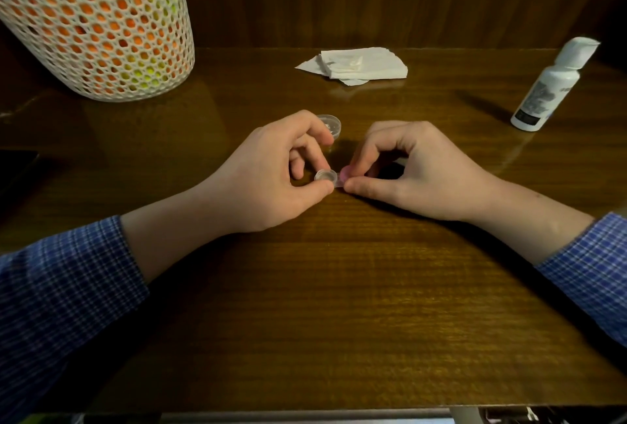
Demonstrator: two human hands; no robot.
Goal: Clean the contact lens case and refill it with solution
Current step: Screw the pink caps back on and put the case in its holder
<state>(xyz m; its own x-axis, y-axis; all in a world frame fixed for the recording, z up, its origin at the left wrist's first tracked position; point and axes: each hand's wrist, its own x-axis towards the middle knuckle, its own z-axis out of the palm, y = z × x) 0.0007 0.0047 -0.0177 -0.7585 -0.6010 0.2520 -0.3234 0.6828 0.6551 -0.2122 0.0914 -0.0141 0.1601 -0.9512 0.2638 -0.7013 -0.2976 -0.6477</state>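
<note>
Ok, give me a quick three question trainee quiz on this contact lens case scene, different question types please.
1. True or false: the white plastic solution bottle lies flat.
2. Which hand pinches the pink cap?
3. The clear loose round cap sits: A) behind the left hand, B) on the white folded tissue, C) in the white mesh basket.

Key: 1 false, it stands upright; 2 right; 3 A.

Centre frame: left hand (271, 172) pinches clear well of lens case (326, 176), right hand (410, 169) pinches pink cap (346, 173). Loose clear cap (330, 125) just above. Tissue (356, 63) top centre, solution bottle (549, 84) upper right, mesh basket (98, 23) upper left.
</note>
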